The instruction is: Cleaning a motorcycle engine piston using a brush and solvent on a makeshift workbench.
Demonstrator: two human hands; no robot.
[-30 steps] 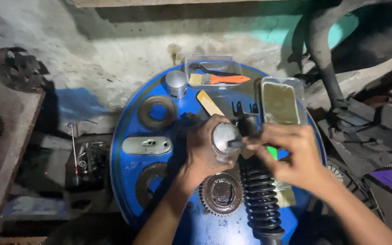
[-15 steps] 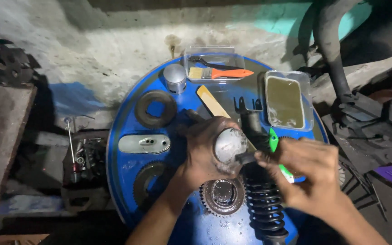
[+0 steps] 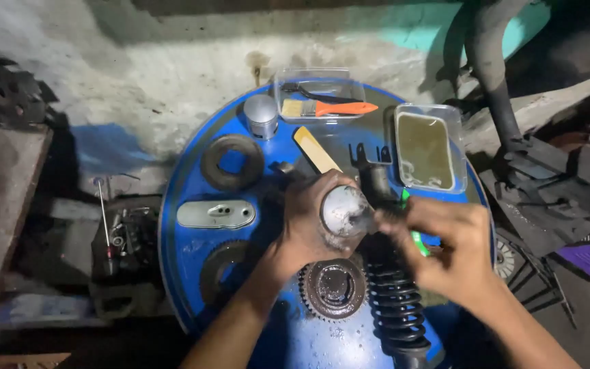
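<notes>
While hands (image 3: 377, 232) grip a piston (image 3: 344, 210), a shock absorber (image 3: 394, 301) lies beneath.

Two bare forearms, no sleeves, gloves, watch or rings visible. Left hand (image 3: 312, 219) and right hand (image 3: 448, 249) smudged with dark grease around fingers.

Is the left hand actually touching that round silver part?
Touching. The head view shows the left hand wrapped around the round silver part, fingers curled against its side and holding it above the blue drum top.
</notes>
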